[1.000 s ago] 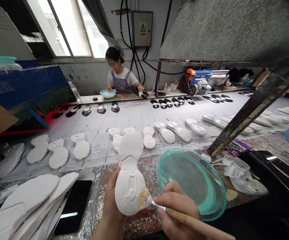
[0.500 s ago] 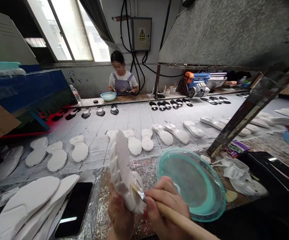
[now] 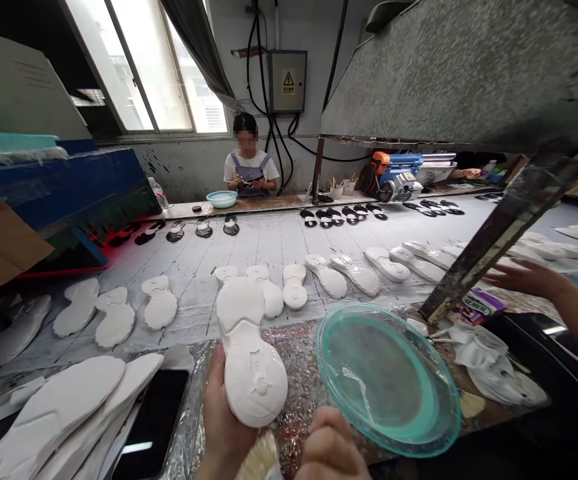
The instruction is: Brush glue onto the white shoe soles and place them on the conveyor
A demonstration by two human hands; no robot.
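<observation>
My left hand point(image 3: 221, 413) grips a white shoe sole point(image 3: 255, 363) by its side and underneath. The sole is tilted up with its broad, wet-looking face towards me, and a raised mark shows at its lower end. Low in the picture my right hand point(image 3: 331, 448) is closed around a brush point(image 3: 261, 457). Its pale bristles lie just below the sole, apart from it, and most of its handle is out of view. To the right of my hands stands a teal basin point(image 3: 451, 417) with cloudy contents.
White soles point(image 3: 161, 303) lie in a row on the long surface, black-coated ones point(image 3: 203, 229) beyond. Stacked soles point(image 3: 69, 400) and a phone point(image 3: 151, 420) lie left. A slanted metal post point(image 3: 489, 233) stands right, near another person's hand point(image 3: 529, 277). A co-worker point(image 3: 251, 167) sits opposite.
My left hand has turned the sole from edge-on to face me. My right hand has drawn the brush down, away from the sole. Another person's arm has come in at the right.
</observation>
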